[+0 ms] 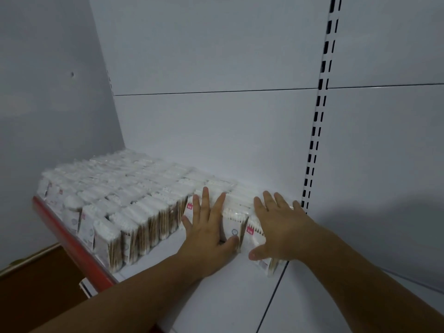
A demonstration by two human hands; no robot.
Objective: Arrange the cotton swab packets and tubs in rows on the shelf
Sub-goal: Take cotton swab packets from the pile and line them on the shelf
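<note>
**Both Hands Pressing Swab Packets Into Line on White Shelf**

A person is laying both hands flat on a cluster of cotton swab packets (236,218) at the right end of a white metal shelf (216,296). The left grip (209,229) is lying open, its 4 fingers straight and spread across the tops of the packets and its thumb touching the front face of 1 packet. The right grip (280,227) is resting just beside it, also open and spread, covering a packet with a pink label (250,230); wooden stick ends are showing below the palm. These packets are leaning rather than standing square.

To the left, the finished rows of packets (134,212) are standing upright and touching one another, running from the red front rail (79,251) back to the white back panel (216,131). Each is a clear, crinkled plastic sleeve, with fluffy white tips showing on top and pale brown wooden sticks below. A round white tub (72,207) is sitting among the packets near the front left corner.

A slotted white upright (314,131) is rising just behind the right grip. A brown cardboard box (36,289) is sitting below the shelf at lower left.
</note>
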